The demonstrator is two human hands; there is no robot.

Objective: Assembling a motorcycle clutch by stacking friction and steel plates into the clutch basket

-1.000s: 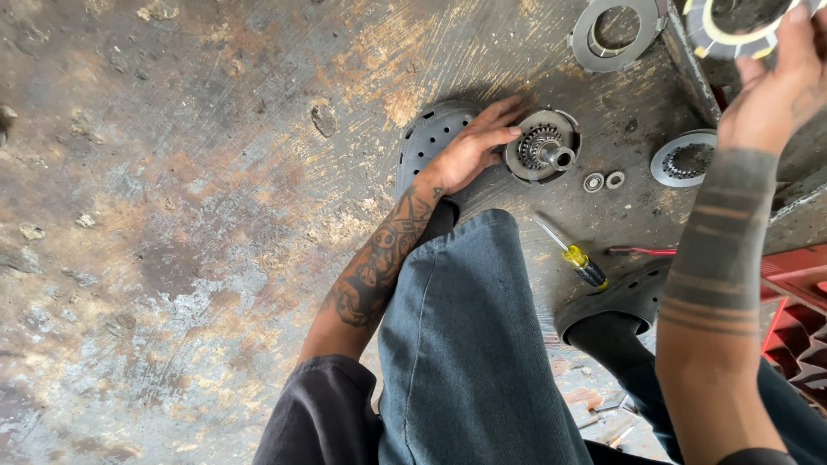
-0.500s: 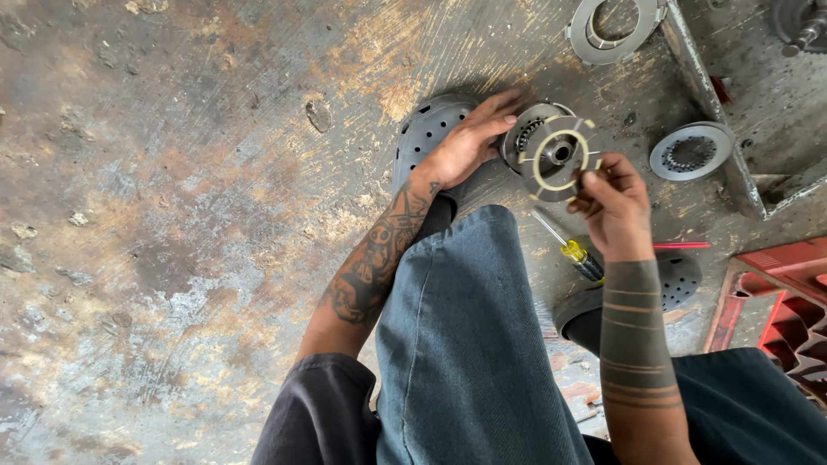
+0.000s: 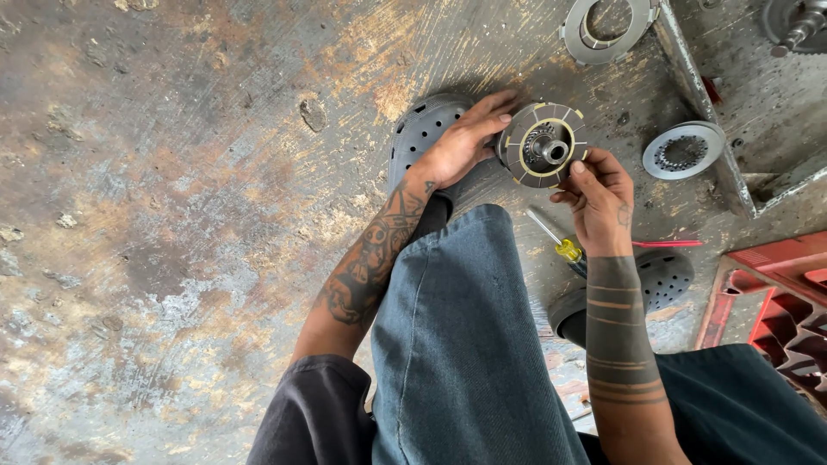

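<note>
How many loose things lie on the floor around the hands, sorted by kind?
Round metal clutch plates: 2, one at top, one at right
Clutch assembly with friction disc, held by left hand and right hand: 1
Yellow-handled screwdriver: 1
Grey clogs: 2
Total: 6

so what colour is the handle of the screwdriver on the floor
Yellow, with a clear part; the screwdriver shows best in the head view.
</note>
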